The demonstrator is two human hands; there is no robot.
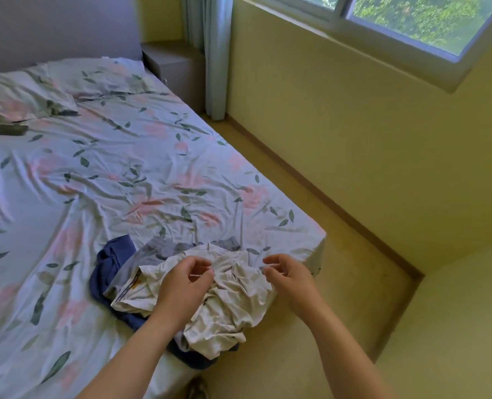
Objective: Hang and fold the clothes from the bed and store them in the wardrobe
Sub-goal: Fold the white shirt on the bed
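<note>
A pale grey-blue curtain (pixel 214 53) hangs in the corner of a yellow-walled room. To its right, a sliding window (pixel 397 21) shows green leaves outside. To its left stands a low grey bedside cabinet (pixel 175 64), and farther left lies a floral pillow (pixel 23 96) with a dark flat object (pixel 6 130) just in front.

A pile of clothes (pixel 233 300) lay on the near right corner of the bed (pixel 124 168); pillow (pixel 17 96) at its far left end; curtain (pixel 214 67) behind it; window (pixel 411 15) to its right.
</note>
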